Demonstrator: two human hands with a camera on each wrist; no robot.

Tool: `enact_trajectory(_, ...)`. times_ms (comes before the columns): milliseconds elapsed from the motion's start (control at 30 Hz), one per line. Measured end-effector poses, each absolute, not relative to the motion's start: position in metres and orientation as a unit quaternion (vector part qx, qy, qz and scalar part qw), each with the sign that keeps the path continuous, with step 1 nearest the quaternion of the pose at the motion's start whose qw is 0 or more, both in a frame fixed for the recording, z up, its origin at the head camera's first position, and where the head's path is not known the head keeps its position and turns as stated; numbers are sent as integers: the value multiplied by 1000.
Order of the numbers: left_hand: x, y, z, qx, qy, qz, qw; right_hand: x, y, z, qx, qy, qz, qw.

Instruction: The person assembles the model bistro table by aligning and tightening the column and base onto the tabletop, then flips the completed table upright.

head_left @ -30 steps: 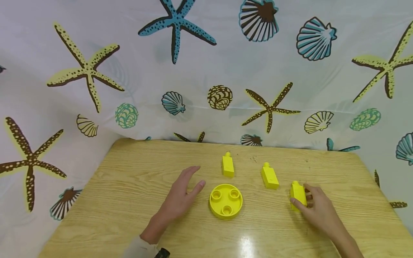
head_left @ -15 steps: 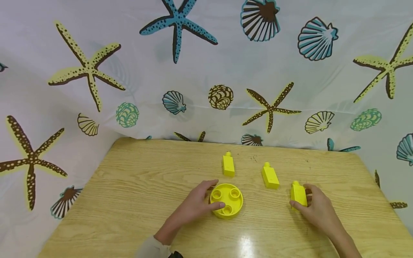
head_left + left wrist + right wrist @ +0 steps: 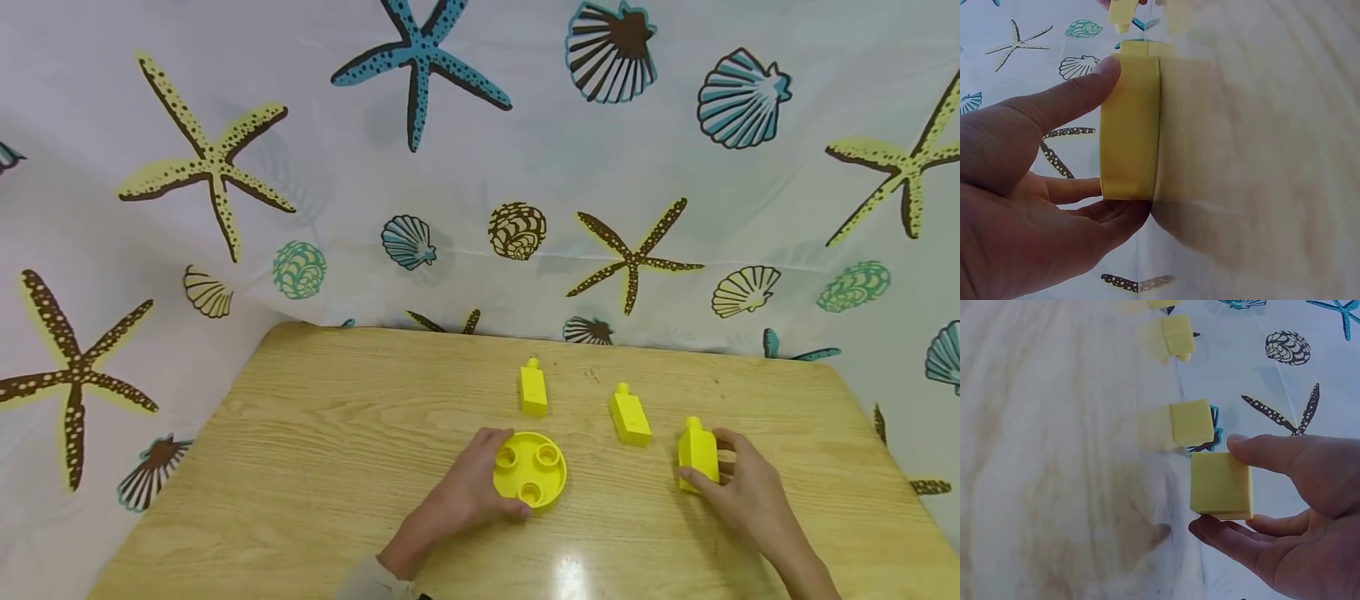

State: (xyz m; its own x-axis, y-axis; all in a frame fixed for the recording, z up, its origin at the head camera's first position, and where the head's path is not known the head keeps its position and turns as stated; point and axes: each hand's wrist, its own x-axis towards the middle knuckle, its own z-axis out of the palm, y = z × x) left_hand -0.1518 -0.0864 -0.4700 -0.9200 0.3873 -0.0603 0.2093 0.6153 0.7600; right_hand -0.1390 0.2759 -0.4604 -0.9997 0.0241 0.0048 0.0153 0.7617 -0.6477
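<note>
The left hand (image 3: 472,487) grips the rim of a round yellow disc (image 3: 529,472) with three sockets, thumb on the near edge, fingers on the far. The right hand (image 3: 750,490) pinches a yellow block (image 3: 697,458), well apart at right. A second block (image 3: 631,419) lies between them, farther back; a third block (image 3: 533,390) lies beyond the disc, on the wooden table (image 3: 337,417).

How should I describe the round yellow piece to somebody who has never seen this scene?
On the wooden table, find the person's left hand. It grips the round yellow piece at the edge. Unlike the three yellow blocks, it is circular, with three raised rings inside.
</note>
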Motion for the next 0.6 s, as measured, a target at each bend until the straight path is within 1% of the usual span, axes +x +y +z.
enact_trajectory(167, -155, -90, -473, 176, 888, 412, 104, -137, 269, -453, 11, -916, 401, 16)
enact_trajectory(400, -160, -95, -476, 191, 875, 432, 103, -140, 257, -444, 88, -879, 467, 42)
enact_trajectory(600, -159, -95, -476, 193, 873, 437, 101, -145, 243, -446, 136, -851, 507, 21)
